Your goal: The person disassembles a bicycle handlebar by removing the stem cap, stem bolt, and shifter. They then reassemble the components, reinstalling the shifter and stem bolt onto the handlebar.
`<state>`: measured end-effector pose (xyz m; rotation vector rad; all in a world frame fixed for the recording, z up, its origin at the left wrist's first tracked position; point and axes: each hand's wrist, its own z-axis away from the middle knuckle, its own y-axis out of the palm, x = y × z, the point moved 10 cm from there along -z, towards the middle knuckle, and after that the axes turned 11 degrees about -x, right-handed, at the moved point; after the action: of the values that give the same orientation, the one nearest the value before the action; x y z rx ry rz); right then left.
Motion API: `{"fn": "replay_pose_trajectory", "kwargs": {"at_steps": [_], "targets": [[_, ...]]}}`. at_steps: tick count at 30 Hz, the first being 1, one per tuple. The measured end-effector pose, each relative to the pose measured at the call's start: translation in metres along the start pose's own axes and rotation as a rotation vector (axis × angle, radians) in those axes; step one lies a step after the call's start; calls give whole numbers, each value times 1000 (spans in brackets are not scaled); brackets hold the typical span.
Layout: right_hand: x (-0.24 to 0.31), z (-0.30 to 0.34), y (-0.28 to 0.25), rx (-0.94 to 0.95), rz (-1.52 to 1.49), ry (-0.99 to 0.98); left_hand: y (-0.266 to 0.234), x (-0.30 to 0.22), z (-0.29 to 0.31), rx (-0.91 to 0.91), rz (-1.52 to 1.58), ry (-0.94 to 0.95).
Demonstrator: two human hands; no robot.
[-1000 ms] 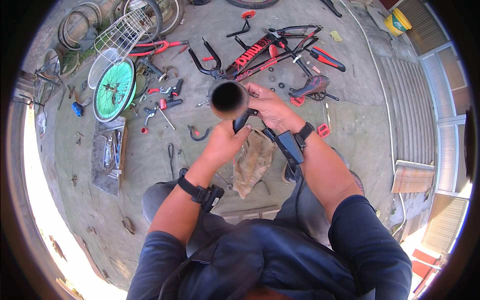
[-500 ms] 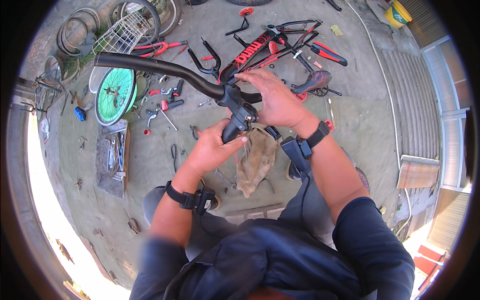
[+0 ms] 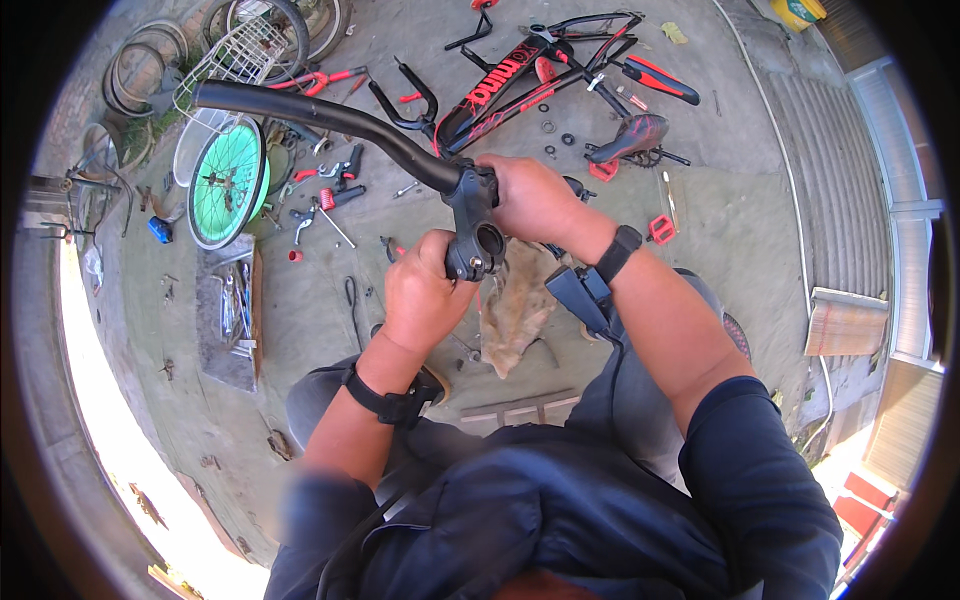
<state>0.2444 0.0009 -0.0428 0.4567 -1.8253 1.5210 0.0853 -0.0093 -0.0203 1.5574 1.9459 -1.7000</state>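
Observation:
A black bicycle handlebar (image 3: 330, 119) reaches from the centre toward the upper left, clamped in a black stem (image 3: 467, 213). The stem's round open end faces up toward me. My left hand (image 3: 425, 297) is closed on the stem's lower end, its fingertips tucked out of sight. Wrapped around the bar just right of the stem is my right hand (image 3: 540, 200), which hides the bar's other side. Beneath my hands, a tan cloth (image 3: 513, 315) lies on the ground mat between my feet.
A black and red bike frame (image 3: 505, 85) lies ahead, near a saddle (image 3: 636, 137) and a red pedal (image 3: 661, 229). To the left are a tray of wrenches (image 3: 232, 310), a green-disc wheel (image 3: 228, 185), a wire basket (image 3: 240, 53) and loose small parts. A yellow bucket (image 3: 797, 14) stands far right.
My right hand's fingers, stretched out before, have closed around the bar beside the stem. The stem has turned so its round opening shows, and my left hand has rolled with it.

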Motion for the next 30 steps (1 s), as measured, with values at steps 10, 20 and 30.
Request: {"fn": "replay_pose_trajectory", "kwargs": {"at_steps": [10, 20, 30], "targets": [[17, 0, -12, -34, 18, -47, 0, -1, -6, 68, 115, -69], [36, 4, -10, 109, 134, -215, 36, -8, 20, 737, 651, -441], [19, -1, -3, 132, 50, -88, 29, -1, 9, 484, 419, -297]]}}
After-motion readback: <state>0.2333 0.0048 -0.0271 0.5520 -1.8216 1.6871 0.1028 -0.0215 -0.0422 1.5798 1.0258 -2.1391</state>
